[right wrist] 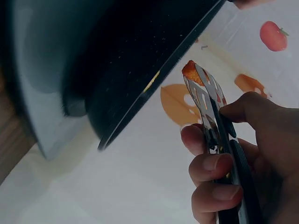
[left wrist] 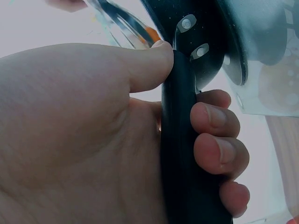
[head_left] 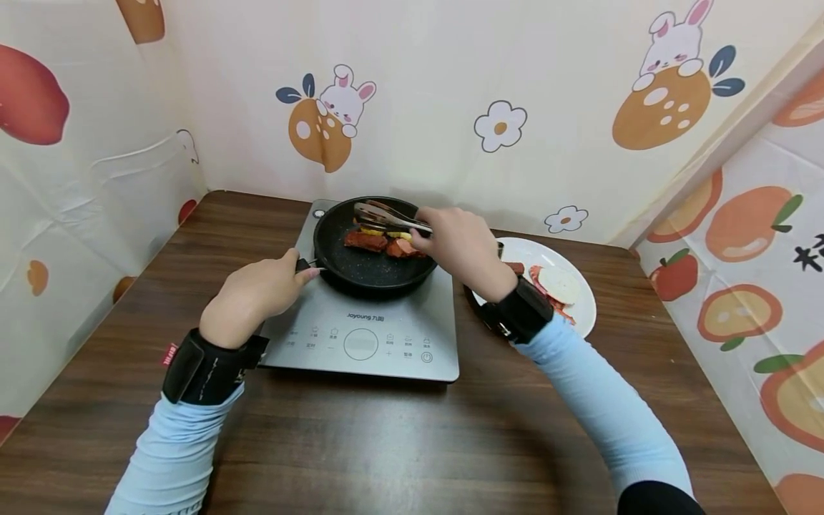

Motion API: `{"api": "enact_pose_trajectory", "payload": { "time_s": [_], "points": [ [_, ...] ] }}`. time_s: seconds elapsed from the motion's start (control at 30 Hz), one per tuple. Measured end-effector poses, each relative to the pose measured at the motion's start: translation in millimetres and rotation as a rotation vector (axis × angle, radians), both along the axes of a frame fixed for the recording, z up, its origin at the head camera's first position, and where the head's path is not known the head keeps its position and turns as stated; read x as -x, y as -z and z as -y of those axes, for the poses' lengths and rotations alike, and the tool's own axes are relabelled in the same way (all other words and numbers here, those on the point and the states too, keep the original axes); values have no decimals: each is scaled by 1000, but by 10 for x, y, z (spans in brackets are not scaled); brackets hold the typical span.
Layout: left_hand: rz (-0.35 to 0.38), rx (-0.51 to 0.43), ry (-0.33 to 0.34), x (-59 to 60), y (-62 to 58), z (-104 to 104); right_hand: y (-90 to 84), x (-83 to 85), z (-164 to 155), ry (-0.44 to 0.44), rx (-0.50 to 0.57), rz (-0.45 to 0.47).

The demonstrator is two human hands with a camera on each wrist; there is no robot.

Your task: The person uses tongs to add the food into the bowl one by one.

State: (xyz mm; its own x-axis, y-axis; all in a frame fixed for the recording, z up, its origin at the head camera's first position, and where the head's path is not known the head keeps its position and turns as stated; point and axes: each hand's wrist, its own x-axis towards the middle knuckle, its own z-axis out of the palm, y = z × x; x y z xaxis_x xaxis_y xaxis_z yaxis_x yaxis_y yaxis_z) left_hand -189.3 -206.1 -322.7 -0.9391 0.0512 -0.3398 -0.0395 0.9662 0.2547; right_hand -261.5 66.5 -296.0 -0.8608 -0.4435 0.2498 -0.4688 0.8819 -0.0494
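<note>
The induction cooker [head_left: 367, 332] stands on the desk [head_left: 386, 443], near its back edge. The pan [head_left: 376, 247] sits on the back part of the cooker, and pieces of food [head_left: 380, 242] lie in the pan. The tongs [head_left: 389, 217] are above the pan. The plate [head_left: 579, 315] lies on the desk, just to the right of the cooker, with food on it.
</note>
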Motion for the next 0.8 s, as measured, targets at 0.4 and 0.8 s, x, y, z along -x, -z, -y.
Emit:
{"api": "enact_pose_trajectory", "payload": {
  "time_s": [0.4, 0.8],
  "points": [
    [-2, -3, -7, -18, -6, 3, 81, 287, 357, -24, -42, 33],
    [-10, 0, -12, -14, 10, 2, 154, 364, 386, -29, -74, -50]
  ]
}}
